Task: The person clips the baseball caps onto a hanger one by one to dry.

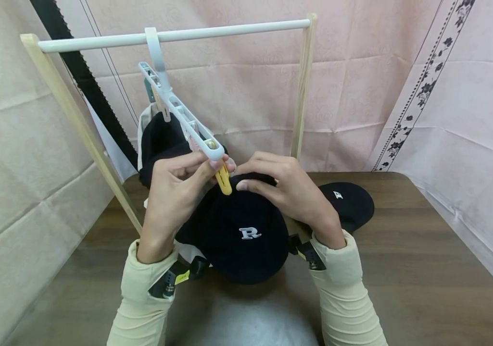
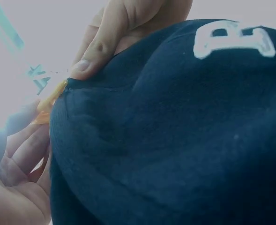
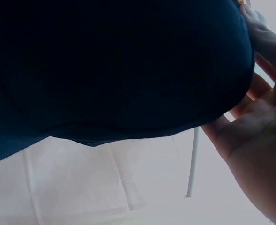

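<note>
A navy cap point(image 1: 239, 259) with a white letter R hangs in front of me, below the near end of a pale blue clip hanger point(image 1: 182, 111). My left hand point(image 1: 170, 192) pinches a yellow clip point(image 1: 223, 180) at that end. With thumb and fingers, my right hand point(image 1: 289, 190) grips the cap's upper edge, right beside the clip. In the left wrist view the yellow clip point(image 2: 53, 101) meets the edge of the cap fabric point(image 2: 128, 117); whether it bites on the fabric I cannot tell. The cap hides part of the right fingers in the right wrist view.
The hanger hooks on a white rail point(image 1: 237, 31) between wooden posts point(image 1: 304, 91). Another dark cap point(image 1: 159, 137) hangs at its far end. A dark cap point(image 1: 352, 204) with a white letter lies on the brown table point(image 1: 419, 269), right of my right hand. Curtains point(image 1: 359, 96) surround the table.
</note>
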`<control>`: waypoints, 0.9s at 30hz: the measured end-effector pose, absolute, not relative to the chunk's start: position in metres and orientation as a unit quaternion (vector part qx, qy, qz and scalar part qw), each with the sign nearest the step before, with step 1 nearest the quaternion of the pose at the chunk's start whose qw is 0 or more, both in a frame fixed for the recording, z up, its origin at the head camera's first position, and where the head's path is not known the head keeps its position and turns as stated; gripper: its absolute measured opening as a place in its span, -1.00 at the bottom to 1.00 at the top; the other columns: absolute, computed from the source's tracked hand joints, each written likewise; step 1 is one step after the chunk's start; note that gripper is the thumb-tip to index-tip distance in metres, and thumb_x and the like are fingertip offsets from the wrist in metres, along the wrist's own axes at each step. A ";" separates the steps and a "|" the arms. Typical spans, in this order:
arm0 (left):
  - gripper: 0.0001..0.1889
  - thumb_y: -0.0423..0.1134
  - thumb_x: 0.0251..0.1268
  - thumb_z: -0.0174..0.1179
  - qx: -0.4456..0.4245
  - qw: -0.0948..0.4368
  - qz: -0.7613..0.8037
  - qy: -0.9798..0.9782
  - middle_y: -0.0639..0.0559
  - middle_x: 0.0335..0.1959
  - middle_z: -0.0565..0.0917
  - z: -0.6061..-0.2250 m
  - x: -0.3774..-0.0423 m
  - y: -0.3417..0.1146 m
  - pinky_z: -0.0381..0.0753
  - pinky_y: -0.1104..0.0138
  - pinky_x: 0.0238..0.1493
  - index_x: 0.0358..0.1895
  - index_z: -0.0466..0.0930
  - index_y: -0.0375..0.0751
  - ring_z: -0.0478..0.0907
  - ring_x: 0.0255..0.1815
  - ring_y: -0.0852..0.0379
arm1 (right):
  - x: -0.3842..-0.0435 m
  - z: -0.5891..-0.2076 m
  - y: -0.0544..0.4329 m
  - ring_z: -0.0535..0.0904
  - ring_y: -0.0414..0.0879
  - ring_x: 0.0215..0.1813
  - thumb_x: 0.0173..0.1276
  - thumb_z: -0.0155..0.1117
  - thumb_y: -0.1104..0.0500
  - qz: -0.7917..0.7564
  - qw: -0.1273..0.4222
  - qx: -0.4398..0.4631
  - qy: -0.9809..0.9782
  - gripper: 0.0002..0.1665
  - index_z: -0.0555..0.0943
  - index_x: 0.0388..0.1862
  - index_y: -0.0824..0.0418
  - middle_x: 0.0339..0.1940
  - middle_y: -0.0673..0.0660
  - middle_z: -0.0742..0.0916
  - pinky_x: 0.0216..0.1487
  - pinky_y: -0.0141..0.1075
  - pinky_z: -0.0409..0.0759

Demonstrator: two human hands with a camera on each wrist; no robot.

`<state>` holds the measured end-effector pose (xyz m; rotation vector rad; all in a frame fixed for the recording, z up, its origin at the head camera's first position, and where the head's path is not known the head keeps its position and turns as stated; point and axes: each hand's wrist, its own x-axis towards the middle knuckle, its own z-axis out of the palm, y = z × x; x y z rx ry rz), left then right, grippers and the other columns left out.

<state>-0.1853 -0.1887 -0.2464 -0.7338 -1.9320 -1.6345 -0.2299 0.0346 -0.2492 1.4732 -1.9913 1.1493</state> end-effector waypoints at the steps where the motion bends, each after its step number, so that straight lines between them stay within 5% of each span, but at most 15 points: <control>1: -0.82 -0.39 0.50 0.30 -0.270 0.251 -0.601 -0.709 -0.08 -0.17 0.83 -0.246 -0.185 -0.189 0.74 0.24 0.07 0.00 0.80 -0.42 0.72 -0.10 0.01 | -0.230 -0.249 0.034 0.57 -0.18 -0.18 0.38 0.47 0.34 0.413 0.206 0.527 -0.714 -0.73 0.79 0.04 0.23 -0.18 -0.01 0.76 -0.14 -0.33 0.54; 15: -0.75 -0.27 0.47 0.37 -0.279 0.215 -0.577 -0.737 0.01 -0.05 0.84 -0.245 -0.187 -0.194 0.64 0.20 0.28 0.08 0.76 -0.32 0.76 0.10 0.03 | -0.230 -0.250 0.035 0.55 -0.17 -0.17 0.40 0.47 0.31 0.415 0.206 0.504 -0.729 -0.75 0.78 0.04 0.21 -0.17 -0.03 0.74 -0.11 -0.31 0.53; 27: -0.74 -0.24 0.43 0.41 -0.270 0.188 -0.559 -0.761 -0.03 -0.07 0.82 -0.247 -0.189 -0.200 0.69 0.26 0.16 0.10 0.76 -0.23 0.79 -0.05 0.02 | -0.233 -0.251 0.036 0.62 -0.19 -0.07 0.42 0.46 0.28 0.423 0.184 0.502 -0.731 -0.79 0.78 0.02 0.18 -0.10 -0.05 0.77 0.04 -0.27 0.59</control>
